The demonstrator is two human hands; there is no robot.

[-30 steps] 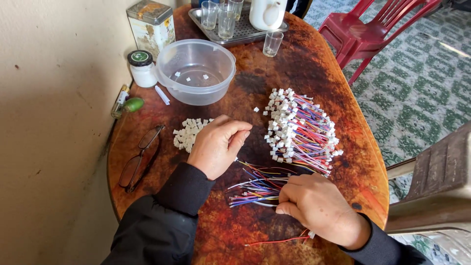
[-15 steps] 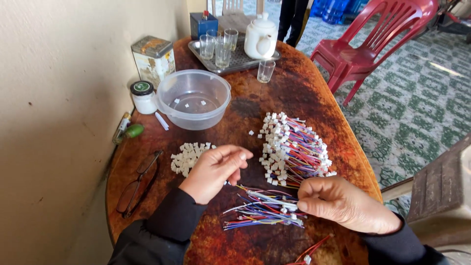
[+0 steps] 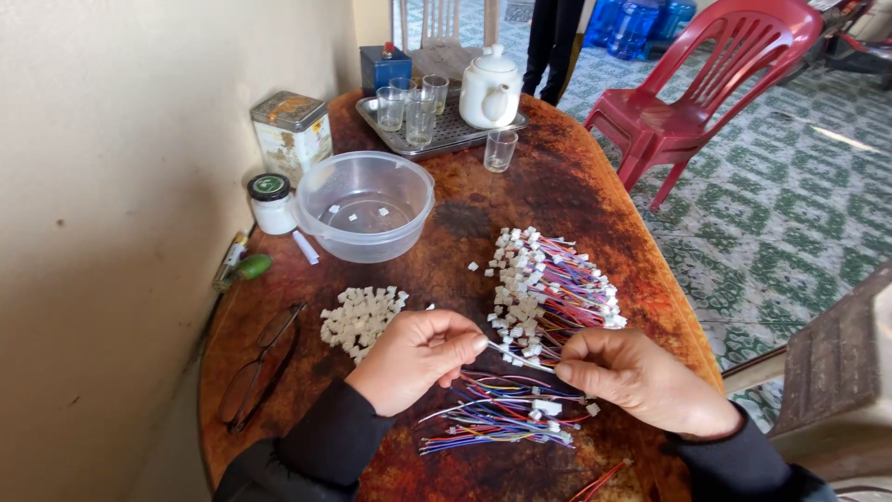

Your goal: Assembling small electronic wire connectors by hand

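Note:
My left hand (image 3: 420, 358) and my right hand (image 3: 639, 381) meet over the round wooden table (image 3: 567, 200), both pinching a thin wire lead (image 3: 520, 358) between their fingertips. Under them lies a loose bundle of coloured wires (image 3: 502, 414). Just beyond my hands is a large heap of wires with white plastic connectors fitted (image 3: 548, 288). A small pile of loose white connector housings (image 3: 360, 316) lies left of my left hand.
A clear plastic bowl (image 3: 364, 206) holds a few connectors. Behind it are a tin (image 3: 292, 132), a small jar (image 3: 272, 203), and a metal tray (image 3: 446, 132) with glasses and a white teapot (image 3: 490, 90). Eyeglasses (image 3: 265, 363) lie left. A red plastic chair (image 3: 706, 84) stands right.
My right hand has come up from the loose wires to meet my left hand, and both now pinch one lead. The camera has tilted up, showing more of the far table.

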